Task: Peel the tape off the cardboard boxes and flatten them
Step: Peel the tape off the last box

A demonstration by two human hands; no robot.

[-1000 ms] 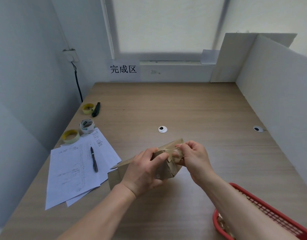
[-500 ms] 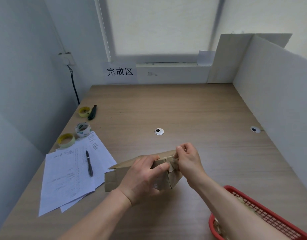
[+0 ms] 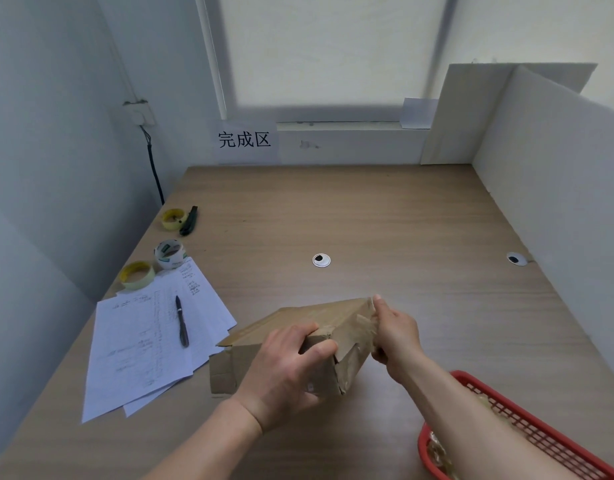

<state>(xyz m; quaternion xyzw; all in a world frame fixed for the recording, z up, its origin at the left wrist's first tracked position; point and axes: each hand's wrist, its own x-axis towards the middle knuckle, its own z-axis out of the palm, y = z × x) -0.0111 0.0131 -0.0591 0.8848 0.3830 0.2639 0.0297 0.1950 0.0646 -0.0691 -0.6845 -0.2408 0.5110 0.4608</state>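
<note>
Cardboard box [image 3: 333, 327] sits near front-centre of table [image 3: 367, 216], tilted w/ one end raised. Left hand [image 3: 284, 372] curled over its near top edge, thumb on the end face, gripping it; forearm comes in from lower left. Right hand [image 3: 395, 332] at the raised end, fingers curled, pinching tape [image 3: 367, 323] there, forearm over red basket [image 3: 527, 441].

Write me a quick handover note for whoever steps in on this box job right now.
Left hand grips the cardboard box from above, steadying it on the table. Right hand pinches the tape at the box's right end.
Done: tape partly lifted there; the left-end flap is loose.
Left: finish peeling, flatten the box. The red basket at near right seems to hold crumpled tape.
</note>
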